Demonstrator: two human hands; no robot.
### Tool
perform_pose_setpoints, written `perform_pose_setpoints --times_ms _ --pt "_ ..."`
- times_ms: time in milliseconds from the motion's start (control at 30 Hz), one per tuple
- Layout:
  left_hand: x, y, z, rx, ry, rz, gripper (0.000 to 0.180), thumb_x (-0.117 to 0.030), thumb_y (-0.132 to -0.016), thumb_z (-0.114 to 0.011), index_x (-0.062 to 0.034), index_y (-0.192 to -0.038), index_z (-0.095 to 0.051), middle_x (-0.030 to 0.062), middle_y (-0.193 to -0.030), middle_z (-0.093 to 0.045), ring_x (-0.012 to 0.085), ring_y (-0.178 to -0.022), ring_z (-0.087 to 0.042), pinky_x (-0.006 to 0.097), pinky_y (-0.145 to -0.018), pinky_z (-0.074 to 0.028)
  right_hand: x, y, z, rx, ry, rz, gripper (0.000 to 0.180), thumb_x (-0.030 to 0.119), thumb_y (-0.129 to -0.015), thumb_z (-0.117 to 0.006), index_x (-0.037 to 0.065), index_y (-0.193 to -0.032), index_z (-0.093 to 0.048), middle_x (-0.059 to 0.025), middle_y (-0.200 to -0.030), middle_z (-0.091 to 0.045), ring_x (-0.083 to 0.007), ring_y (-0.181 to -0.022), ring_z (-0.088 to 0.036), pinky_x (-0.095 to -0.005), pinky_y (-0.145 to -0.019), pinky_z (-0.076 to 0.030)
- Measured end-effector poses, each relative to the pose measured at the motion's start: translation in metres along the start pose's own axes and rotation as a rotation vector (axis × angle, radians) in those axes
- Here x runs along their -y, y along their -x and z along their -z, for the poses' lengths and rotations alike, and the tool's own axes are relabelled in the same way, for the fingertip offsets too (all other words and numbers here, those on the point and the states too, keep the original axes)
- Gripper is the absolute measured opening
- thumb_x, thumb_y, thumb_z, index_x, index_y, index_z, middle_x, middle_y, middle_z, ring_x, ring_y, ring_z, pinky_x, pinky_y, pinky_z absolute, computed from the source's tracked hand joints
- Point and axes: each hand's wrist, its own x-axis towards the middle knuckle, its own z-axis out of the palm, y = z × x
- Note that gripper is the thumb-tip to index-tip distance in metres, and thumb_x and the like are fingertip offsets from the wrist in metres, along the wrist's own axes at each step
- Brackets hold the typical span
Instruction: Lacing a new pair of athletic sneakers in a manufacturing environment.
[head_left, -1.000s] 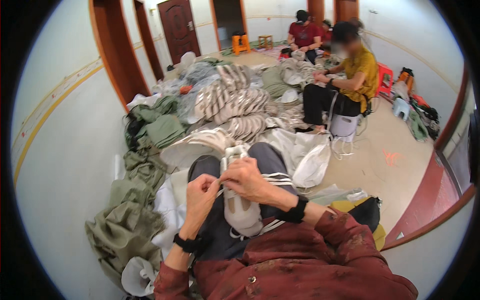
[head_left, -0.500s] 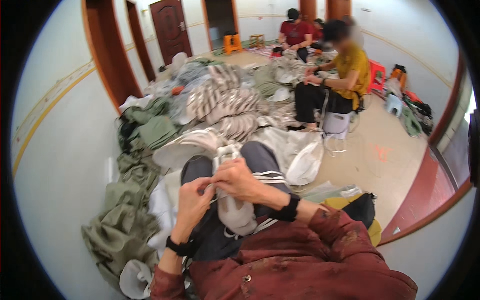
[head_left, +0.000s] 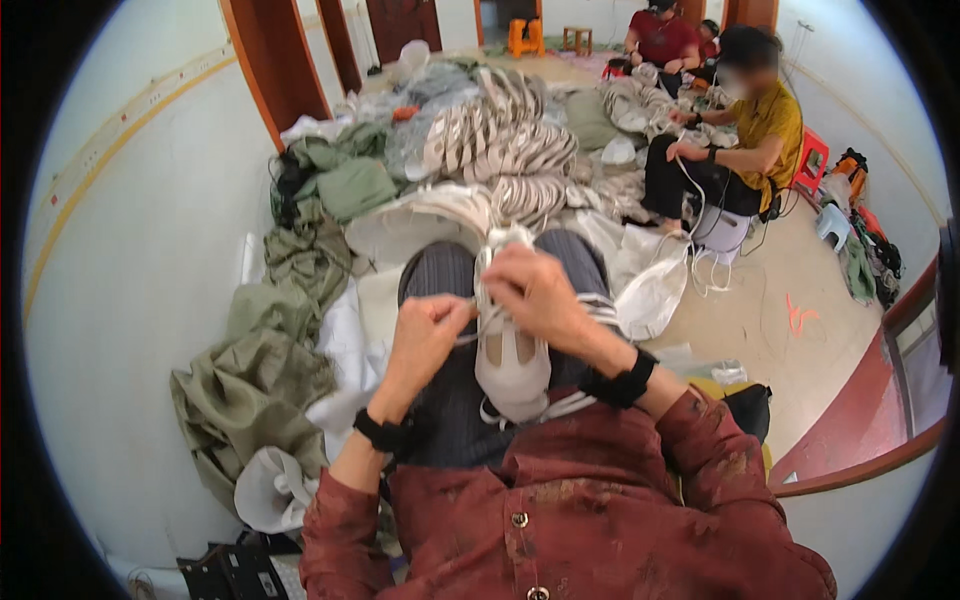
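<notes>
A white shoe [head_left: 515, 385] lies on my lap between my thighs, its rounded toe pointing toward me. My left hand [head_left: 428, 335] is at its left side, thumb and forefinger pinched on a thin white shoelace [head_left: 466, 340]. Over the lacing area, my right hand [head_left: 540, 290] has its fingers bent and closed; what is between its fingertips is hidden. More white laces [head_left: 598, 308] hang across my right thigh, and a loose strand [head_left: 568, 405] trails beside the toe.
Stacked shoe pieces [head_left: 500, 150] lie in a large heap ahead. Green cloth [head_left: 255, 390] is piled along the left wall, with white sacks [head_left: 650, 280] at right. A person in a yellow shirt [head_left: 765, 140] sits ahead right, handling white cord; others sit farther back.
My hands have come apart: the right one is now over the shoe's lacing while the left stays at its left side. The whole view has shifted, showing more of my lap and shirt.
</notes>
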Motion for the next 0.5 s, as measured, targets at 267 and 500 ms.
perform_pose_setpoints --times_ms 267,500 --pt "0.015 -0.005 0.001 -0.003 0.096 0.063 0.027 -0.022 -0.095 -0.061 -0.0011 -0.086 -0.075 -0.0081 -0.069 -0.056 0.0023 -0.063 -0.040 0.022 -0.055 -0.030 -0.007 -0.008 0.009 0.119 0.061 -0.084 0.008 0.000 -0.074 -0.063 -0.005 -0.078 -0.068 -0.0165 -0.090 -0.061 -0.0338 -0.087 -0.062 -0.0387 -0.078 -0.050" --pt "0.015 -0.006 -0.001 0.013 0.034 0.019 0.028 -0.022 -0.089 -0.061 0.0002 -0.080 -0.074 -0.0039 -0.055 -0.047 0.0044 -0.054 -0.037 0.026 -0.050 -0.028 -0.005 -0.012 0.017 0.262 0.054 -0.142 0.013 0.004 -0.069 -0.072 -0.004 -0.079 -0.071 -0.0144 -0.094 -0.062 -0.0302 -0.086 -0.063 -0.0377 -0.076 -0.050"
